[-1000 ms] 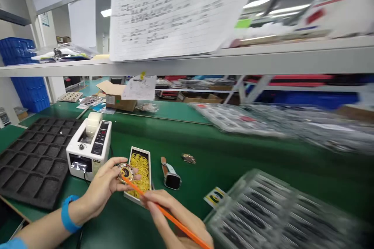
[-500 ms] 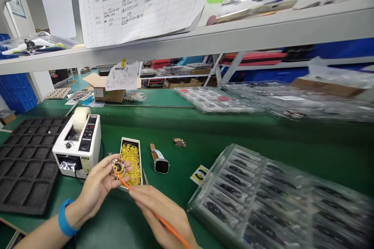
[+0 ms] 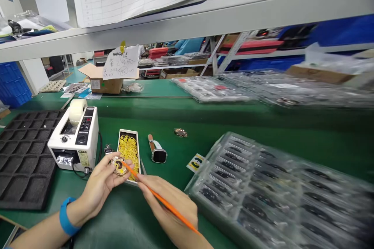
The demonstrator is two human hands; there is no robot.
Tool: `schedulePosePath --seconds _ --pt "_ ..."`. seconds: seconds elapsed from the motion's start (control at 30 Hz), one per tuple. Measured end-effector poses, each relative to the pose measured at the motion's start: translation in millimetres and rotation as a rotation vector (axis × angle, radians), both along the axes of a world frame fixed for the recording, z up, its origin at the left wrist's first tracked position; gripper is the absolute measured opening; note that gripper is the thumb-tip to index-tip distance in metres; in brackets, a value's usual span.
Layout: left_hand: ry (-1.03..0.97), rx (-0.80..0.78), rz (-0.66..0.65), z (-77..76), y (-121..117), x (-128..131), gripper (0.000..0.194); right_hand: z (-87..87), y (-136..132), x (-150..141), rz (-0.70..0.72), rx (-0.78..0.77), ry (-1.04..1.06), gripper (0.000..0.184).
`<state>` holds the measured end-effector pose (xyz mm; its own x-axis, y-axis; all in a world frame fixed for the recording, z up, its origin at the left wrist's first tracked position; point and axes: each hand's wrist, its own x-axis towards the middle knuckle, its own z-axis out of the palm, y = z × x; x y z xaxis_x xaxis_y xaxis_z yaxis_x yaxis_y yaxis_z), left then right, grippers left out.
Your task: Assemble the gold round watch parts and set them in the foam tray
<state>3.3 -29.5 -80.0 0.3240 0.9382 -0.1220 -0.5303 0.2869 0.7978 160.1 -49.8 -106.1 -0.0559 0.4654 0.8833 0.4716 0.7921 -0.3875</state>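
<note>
Our left hand pinches a round gold-rimmed disc above the green surface, just beside a white box of yellow rubber bands; our right hand grips a slender orange stick, its tip touching the disc.

Orange stick, yellow rings, blue wristband, green mat.

A factory assembly workshop — green-matted workbench, long shelving, tape dispenser

left hand — round gold disc | right hand — orange stick
</note>
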Motion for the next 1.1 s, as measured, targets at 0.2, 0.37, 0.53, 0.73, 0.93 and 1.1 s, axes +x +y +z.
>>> schedulePosePath --seconds 0.2,0.37,0.53,0.73,0.93,1.1 --pt "0.023 -0.013 0.033 0.3 -3.2 3.4 0.032 -6.9 0.5 -6.2 -0.022 0.073 -0.046 0.026" --pt "0.015 -0.017 0.032 -1.0 -5.6 4.8 0.031 -9.6 -0.3 -7.1 -0.038 0.083 -0.08 0.026" --pt "0.049 -0.007 0.036 -2.4 -4.1 3.9 0.026 -14.3 3.0 -8.1 -0.046 0.129 -0.123 0.031" --pt "0.212 -0.001 0.051 -5.3 3.0 -0.4 0.036 -18.4 4.1 -4.2 -0.091 0.269 -0.402 0.024" --pt "0.275 -0.046 0.065 -9.2 8.9 -1.5 0.035 -8.5 3.3 -0.6 -0.018 0.209 -0.426 0.025" --pt "0.307 -0.089 0.054 -8.1 7.7 1.6 0.036 -0.7 -0.9 9.5 -0.067 -0.011 0.042 0.029"
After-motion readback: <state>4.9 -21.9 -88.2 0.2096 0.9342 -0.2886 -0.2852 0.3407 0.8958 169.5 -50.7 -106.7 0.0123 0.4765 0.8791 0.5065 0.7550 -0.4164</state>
